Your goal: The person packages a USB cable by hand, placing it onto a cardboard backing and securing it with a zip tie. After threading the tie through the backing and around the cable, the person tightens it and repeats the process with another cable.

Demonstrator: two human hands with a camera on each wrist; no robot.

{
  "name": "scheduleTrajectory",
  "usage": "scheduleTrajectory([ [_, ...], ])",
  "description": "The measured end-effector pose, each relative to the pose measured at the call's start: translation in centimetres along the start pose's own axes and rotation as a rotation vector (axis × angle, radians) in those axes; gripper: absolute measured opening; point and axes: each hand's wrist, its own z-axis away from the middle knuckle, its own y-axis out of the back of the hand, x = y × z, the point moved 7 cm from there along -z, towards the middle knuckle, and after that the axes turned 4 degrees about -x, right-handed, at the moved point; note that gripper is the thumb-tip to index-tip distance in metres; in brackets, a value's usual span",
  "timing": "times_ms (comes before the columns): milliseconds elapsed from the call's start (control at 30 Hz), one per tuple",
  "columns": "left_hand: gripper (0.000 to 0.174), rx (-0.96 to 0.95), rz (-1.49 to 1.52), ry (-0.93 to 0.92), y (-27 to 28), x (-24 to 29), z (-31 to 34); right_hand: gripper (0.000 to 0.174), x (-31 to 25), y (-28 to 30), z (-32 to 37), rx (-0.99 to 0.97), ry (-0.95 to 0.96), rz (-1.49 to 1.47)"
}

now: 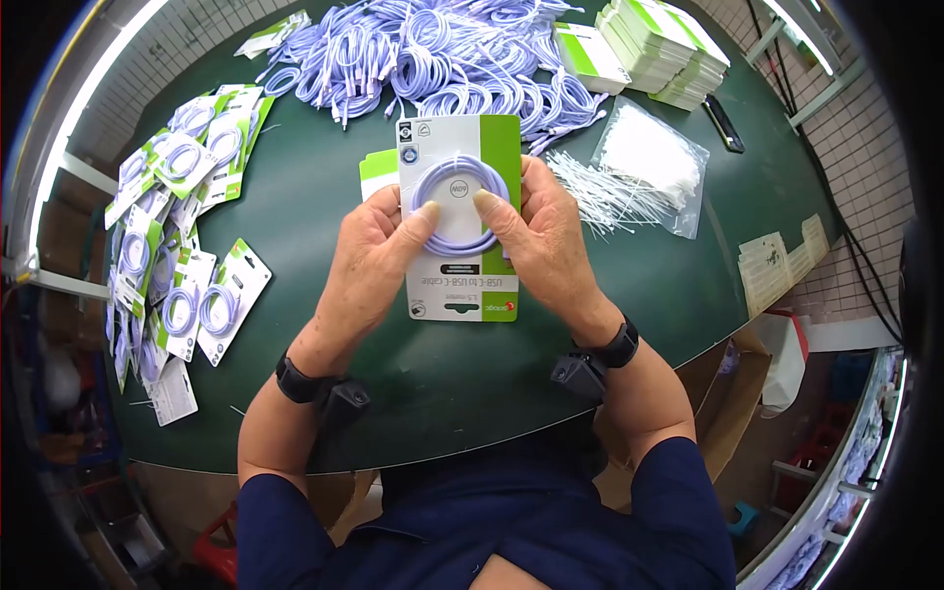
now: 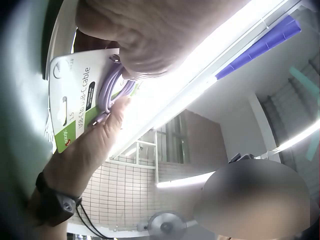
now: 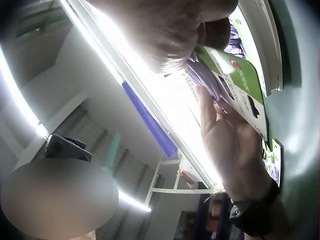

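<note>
Two hands hold a card with a ring of cable on it
The left hand (image 1: 369, 256) and right hand (image 1: 551, 231) grip the sides of the card (image 1: 457, 295), thumbs pressing the purple cable (image 1: 462, 244). The card is over the green surface (image 1: 295, 413), between the person's arms, near the heap of cables (image 1: 442, 59) and the white ties (image 1: 590, 197). It all looks light. The card seems thin and may bend; the cable looks soft, springy and a bit slippery, so both side edges, with thumbs on the ring, seem a good place to hold
</note>
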Motion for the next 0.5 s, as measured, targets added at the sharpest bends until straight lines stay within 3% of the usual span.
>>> scheduleTrajectory([
  [167, 0.031, 0.051, -0.098, -0.012, 0.53, -0.10, 0.07, 0.035, 0.71, 0.14, -0.27, -0.120, -0.080, -0.023],
  [300, 0.029, 0.070, -0.296, -0.059, 0.86, 0.17, 0.18, 0.034, 0.47, -0.02, -0.11, -0.122, -0.092, -0.016],
  [500, 0.029, 0.077, -0.300, -0.063, 0.83, 0.54, 0.22, 0.034, 0.85, -0.26, -0.22, -0.117, -0.086, -0.030],
])
